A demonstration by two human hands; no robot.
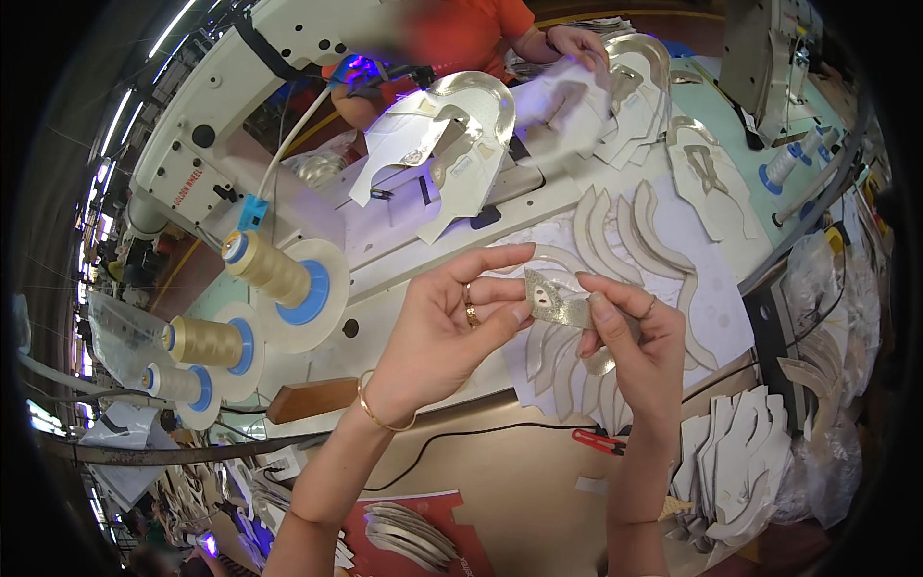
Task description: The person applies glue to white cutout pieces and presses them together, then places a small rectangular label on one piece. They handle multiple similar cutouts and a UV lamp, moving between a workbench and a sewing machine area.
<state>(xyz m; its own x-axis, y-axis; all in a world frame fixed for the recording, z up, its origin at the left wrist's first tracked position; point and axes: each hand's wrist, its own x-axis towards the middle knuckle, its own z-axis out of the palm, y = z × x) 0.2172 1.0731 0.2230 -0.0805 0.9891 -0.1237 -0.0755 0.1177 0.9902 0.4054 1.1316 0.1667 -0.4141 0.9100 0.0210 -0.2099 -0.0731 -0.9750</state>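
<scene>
Between my two hands is a small metallic gold-silver shoe piece (561, 307) with a pale patch that has small dark holes. My left hand (444, 322) pinches its left end between thumb and fingers. At the right end, the thumb and fingers of my right hand (636, 338) close on the same piece. Part of it is hidden behind my fingers. Below and behind it, several curved pale strips (639, 231) lie on a white sheet (721, 317) on the table.
Thread cones (274, 274) on blue bases stand at left beside a sewing machine (192, 173). Across the table a person in orange (471, 38) handles white shoe uppers (471, 125). Red snips (598, 441), a wooden block (322, 399) and stacked white pieces (735, 462) lie nearer me.
</scene>
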